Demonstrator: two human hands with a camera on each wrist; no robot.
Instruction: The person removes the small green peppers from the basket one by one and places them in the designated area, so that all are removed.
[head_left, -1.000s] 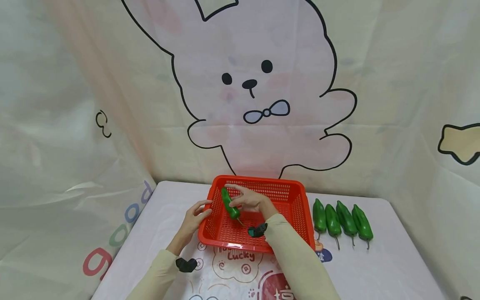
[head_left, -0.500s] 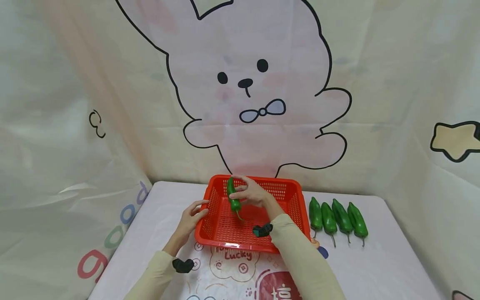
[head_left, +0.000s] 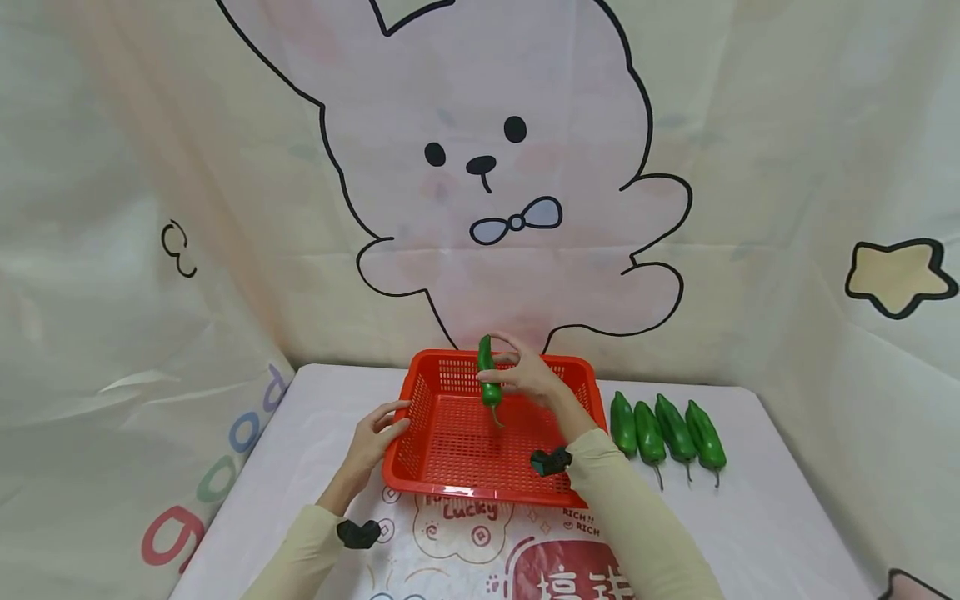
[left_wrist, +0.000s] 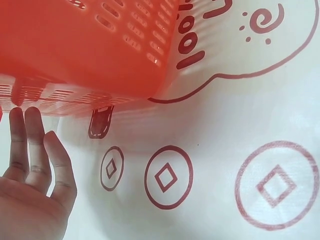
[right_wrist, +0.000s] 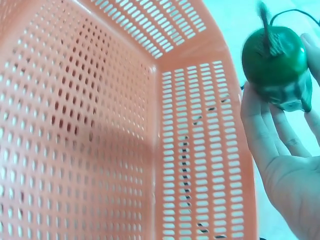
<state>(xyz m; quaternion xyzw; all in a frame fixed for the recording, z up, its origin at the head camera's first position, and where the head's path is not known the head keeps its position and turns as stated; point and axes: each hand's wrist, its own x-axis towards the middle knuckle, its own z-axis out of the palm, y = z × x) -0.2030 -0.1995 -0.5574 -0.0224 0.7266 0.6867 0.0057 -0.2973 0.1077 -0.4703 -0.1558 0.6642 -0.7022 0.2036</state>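
My right hand [head_left: 531,375] pinches a long green pepper [head_left: 491,393] between thumb and fingers, above the far part of a red plastic basket [head_left: 480,493]. The pepper is nearly upright, its stem pointing down toward me. In the right wrist view its stem end [right_wrist: 275,62] shows close up beside the basket's rim, with fingers behind it. At the basket's left side, my left hand [head_left: 369,442] touches the wall. The left wrist view shows three fairly straight fingers of the left hand [left_wrist: 37,185] with tips against the perforated wall; the thumb is out of that view.
Several green peppers [head_left: 675,427] lie in a row on the table [head_left: 765,500], right of the basket, stems toward me. Red printed drawings [head_left: 471,533] mark the tabletop in front of the basket. A curtain with a cartoon figure [head_left: 480,250] hangs behind the table.
My right hand has lifted the pepper up out of the basket and moved it to the right and away from me. The left hand has stayed at the basket's side.
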